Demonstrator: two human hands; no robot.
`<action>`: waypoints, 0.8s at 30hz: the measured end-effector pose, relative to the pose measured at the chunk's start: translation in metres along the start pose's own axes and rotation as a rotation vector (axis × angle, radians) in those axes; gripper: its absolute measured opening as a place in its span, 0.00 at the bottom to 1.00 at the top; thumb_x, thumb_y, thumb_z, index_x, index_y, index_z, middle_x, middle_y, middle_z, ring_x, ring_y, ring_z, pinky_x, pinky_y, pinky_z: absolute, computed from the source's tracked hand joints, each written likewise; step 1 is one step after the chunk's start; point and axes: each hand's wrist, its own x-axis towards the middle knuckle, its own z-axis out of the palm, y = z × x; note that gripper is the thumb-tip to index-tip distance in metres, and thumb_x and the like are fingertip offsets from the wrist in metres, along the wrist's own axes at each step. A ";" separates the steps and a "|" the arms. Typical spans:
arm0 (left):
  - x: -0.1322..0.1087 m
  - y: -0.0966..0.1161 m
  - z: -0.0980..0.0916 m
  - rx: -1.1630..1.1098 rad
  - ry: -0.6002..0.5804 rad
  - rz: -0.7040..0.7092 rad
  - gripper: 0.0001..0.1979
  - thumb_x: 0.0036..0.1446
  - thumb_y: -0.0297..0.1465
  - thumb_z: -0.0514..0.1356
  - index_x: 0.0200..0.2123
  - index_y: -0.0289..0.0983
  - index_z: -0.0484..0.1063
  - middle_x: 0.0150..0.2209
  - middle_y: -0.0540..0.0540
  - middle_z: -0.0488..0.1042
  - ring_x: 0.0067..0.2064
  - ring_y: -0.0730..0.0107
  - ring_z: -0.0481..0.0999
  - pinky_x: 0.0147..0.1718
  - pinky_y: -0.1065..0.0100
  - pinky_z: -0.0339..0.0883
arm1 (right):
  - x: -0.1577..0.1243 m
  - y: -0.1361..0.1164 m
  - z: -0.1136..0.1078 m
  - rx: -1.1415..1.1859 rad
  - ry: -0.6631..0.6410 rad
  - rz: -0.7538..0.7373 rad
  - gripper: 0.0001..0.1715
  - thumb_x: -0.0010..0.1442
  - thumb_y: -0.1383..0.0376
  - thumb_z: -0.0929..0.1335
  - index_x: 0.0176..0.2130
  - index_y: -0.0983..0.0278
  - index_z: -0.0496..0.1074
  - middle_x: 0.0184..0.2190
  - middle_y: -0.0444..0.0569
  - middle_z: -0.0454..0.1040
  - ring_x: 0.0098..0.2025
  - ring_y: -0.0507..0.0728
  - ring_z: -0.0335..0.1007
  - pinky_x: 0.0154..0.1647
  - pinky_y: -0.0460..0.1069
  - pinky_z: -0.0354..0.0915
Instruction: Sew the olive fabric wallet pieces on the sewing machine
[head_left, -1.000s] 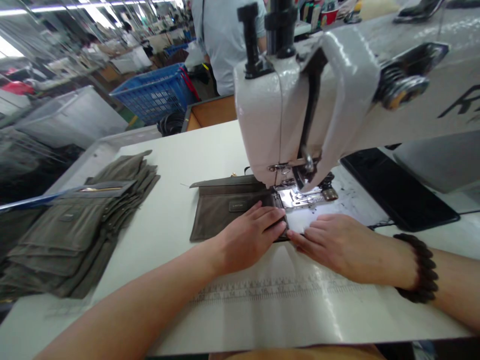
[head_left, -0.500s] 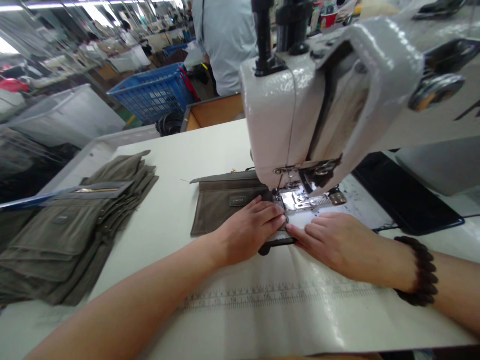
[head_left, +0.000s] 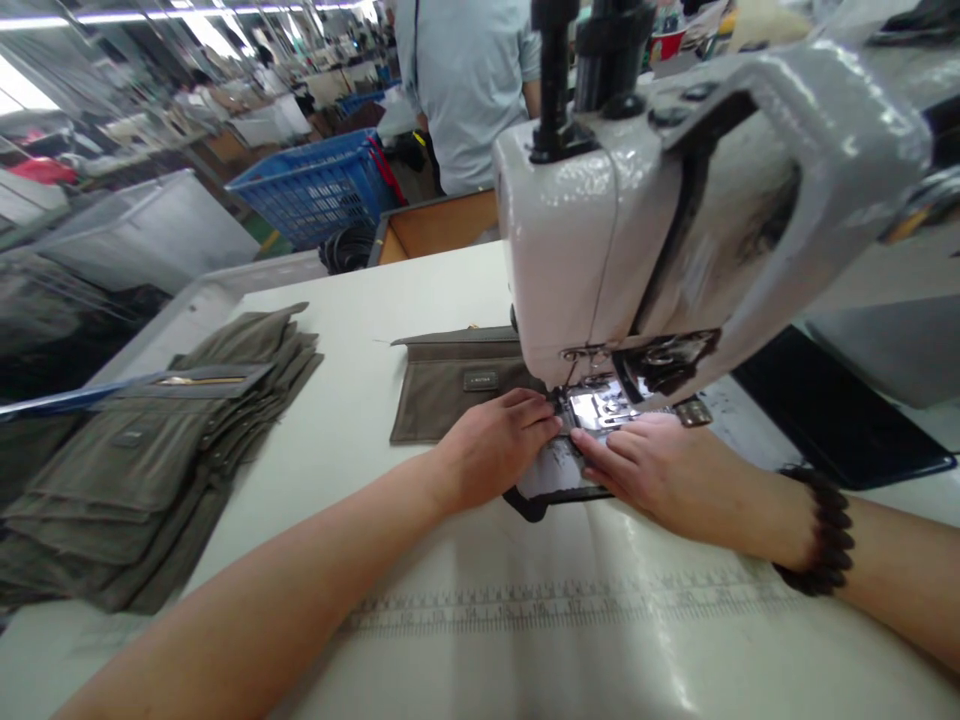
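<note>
The left hand [head_left: 495,445] and right hand [head_left: 660,470] lie flat, fingertips pressing the pouch [head_left: 450,385] on the bench [head_left: 352,330] under the sewing machine [head_left: 592,240], the seam seemingly partway done, beside a stack [head_left: 165,460] of similar pieces.

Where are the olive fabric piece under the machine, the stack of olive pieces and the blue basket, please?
olive fabric piece [head_left: 469,412], head view, panel just below its label.
stack of olive pieces [head_left: 142,470], head view, middle of the top piece.
blue basket [head_left: 315,195], head view, its mesh front wall.
</note>
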 end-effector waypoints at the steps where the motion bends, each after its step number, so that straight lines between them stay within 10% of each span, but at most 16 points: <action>1: 0.001 -0.001 0.000 0.000 -0.005 -0.011 0.11 0.60 0.26 0.51 0.42 0.33 0.69 0.42 0.46 0.72 0.47 0.67 0.68 0.48 0.68 0.65 | 0.000 0.000 0.001 0.008 0.013 -0.001 0.19 0.64 0.64 0.57 0.46 0.71 0.68 0.21 0.47 0.68 0.22 0.52 0.61 0.23 0.49 0.46; 24: 0.012 -0.012 0.000 0.014 -0.026 -0.106 0.09 0.59 0.26 0.51 0.38 0.35 0.70 0.37 0.46 0.73 0.42 0.64 0.70 0.37 0.67 0.67 | 0.001 0.000 0.001 0.058 0.059 0.028 0.16 0.61 0.63 0.61 0.44 0.70 0.70 0.21 0.46 0.69 0.22 0.53 0.62 0.24 0.50 0.51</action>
